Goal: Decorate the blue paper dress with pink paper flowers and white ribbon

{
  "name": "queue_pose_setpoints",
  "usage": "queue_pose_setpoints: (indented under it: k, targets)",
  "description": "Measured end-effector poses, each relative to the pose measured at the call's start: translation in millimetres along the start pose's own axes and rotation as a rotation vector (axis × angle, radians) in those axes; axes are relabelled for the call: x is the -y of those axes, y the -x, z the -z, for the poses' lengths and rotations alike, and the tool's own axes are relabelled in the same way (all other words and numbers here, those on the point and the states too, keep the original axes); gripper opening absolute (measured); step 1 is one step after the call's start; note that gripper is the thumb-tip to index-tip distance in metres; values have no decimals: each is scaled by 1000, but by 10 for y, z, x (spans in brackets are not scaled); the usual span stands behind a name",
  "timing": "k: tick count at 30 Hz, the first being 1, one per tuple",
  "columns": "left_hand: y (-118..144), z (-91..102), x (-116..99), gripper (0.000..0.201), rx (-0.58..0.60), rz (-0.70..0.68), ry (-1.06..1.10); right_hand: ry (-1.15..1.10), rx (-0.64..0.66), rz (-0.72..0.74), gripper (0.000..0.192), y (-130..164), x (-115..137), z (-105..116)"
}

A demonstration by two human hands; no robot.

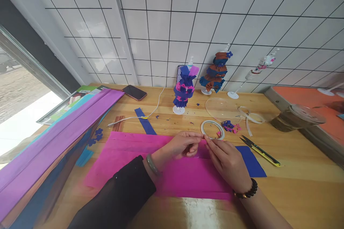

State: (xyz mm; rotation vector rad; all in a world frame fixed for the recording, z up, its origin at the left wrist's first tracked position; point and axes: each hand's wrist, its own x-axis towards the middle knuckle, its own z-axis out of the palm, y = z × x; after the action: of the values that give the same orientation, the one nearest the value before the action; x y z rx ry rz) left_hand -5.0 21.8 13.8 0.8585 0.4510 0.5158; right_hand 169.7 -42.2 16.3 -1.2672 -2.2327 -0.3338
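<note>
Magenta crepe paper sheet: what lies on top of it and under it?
Both hands rest over the magenta sheet, left hand and right hand, fingertips meeting. A blue sheet pokes out from beneath its right edge; how far under is hidden.

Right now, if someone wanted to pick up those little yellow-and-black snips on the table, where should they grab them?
Probably by the yellow-and-black handle end of the snips, coming down from above. They lie flat on the wooden table, pointed blades toward the tape ring, handle toward the near right, with bare wood around it. The right hand is nearest, though both hands are pinching something small over the pink paper.
</note>
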Motion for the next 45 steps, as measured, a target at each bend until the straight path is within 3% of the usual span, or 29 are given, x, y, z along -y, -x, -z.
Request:
queue_pose_setpoints:
  k: [4,14,20,30,34,45]
  targets:
    - [-8,-5,49,32,39,35,-14,-2,15,-3,36,4,-3,-12]
    - [-25,38,29,33,-21,-30,44,26,-2,-34,41,10,-15,-11]
    - [-30,30,62,30,35,14,51,-29,22,-23,38,13,8,-17]
    - [-35,49,62,37,27,6,49,-29,-46,-83,36,20,-27,-18]
    - [-38,44,92,37,55,30,33,-53,-81,-104,25,11,2,-11]
    - [-4,17,54,38,28,35,-397,-218,-15,-292,13,36,-29,-47]
